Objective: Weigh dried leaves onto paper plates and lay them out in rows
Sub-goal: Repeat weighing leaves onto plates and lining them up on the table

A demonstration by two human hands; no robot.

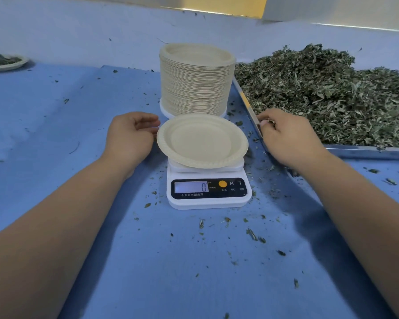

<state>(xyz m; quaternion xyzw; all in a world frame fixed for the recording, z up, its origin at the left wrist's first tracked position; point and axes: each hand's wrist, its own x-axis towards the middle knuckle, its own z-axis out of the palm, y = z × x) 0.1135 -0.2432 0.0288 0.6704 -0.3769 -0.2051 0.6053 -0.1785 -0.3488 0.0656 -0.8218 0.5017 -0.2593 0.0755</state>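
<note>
An empty paper plate (200,141) sat on the scale (207,201), and the display (191,187) read zero, so I judged the step in hand to be taking the first leaves for this portion. My left hand (131,137) lay just beside the plate's left rim, its fingers (148,122) loosely curled and holding nothing; whether they touched the rim I could not tell. My right hand (288,137) was at the near corner of the tray (364,151), fingers (266,118) curled at the edge of the heaped dried leaves (320,88); whether they had a pinch yet I could not tell.

To do it well, I reckoned the left hand should come off the plate before reading, since any touch would skew the number. A loose, modest handful, carried low and dropped at the plate's middle, seemed best, then small pinches to reach the weight. Crumbs already littered the blue surface (78,100), so a gentle grip mattered. The stack of plates (195,81) stood behind the scale, and one filled plate (4,62) lay far off to the left.
</note>
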